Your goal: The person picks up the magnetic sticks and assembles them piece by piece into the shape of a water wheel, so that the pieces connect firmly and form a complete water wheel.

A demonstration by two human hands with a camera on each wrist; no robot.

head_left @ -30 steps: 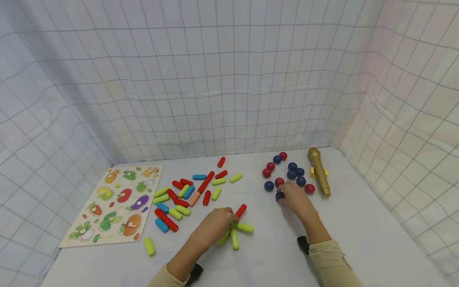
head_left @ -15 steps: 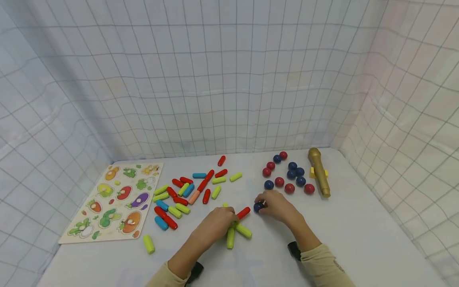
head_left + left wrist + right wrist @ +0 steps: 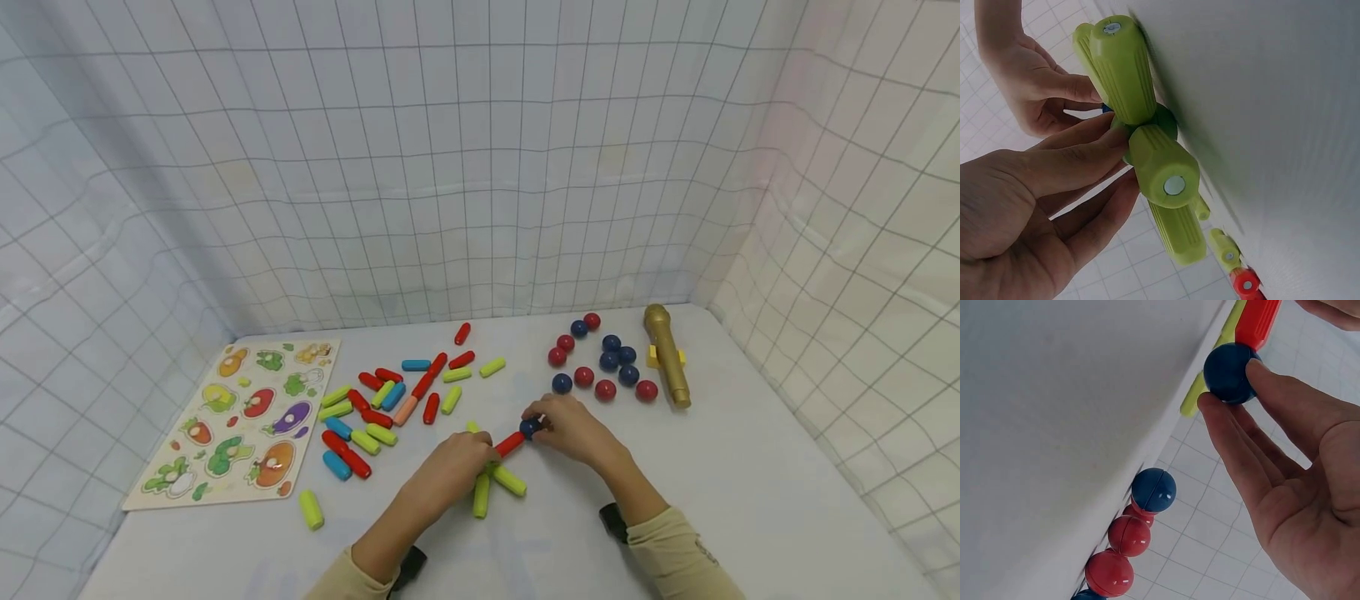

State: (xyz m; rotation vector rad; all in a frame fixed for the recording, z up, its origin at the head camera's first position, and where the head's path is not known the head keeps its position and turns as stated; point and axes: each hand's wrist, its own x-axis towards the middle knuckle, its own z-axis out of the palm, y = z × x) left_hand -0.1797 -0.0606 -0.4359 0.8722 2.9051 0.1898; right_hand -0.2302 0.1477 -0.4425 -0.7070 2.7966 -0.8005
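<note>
My left hand [image 3: 453, 467] pinches a star of yellow-green magnetic rods at its hub, a green ball [image 3: 1165, 124] partly hidden by the fingers. Several yellow-green rods [image 3: 1124, 75] stick out from that ball, metal discs showing in their ends. A red rod [image 3: 510, 444] also reaches out from the hub toward the right. At its outer end sits a dark blue ball [image 3: 1229, 374], pinched between thumb and fingers of my right hand [image 3: 573, 429]. Ball and red rod meet end to end in the right wrist view.
Loose red, blue and yellow-green rods [image 3: 431, 408] lie left of centre. Red and blue balls [image 3: 605, 390] are scattered at the back right, beside a gold microphone-shaped object [image 3: 667, 357]. A vegetable picture board [image 3: 247, 492] lies at the left. Gridded white cloth [image 3: 480, 208] walls the table's back and sides.
My right hand has carried the blue ball leftward from the ball group to the red rod's tip. My left hand stays in place, while the rod star has turned slightly.
</note>
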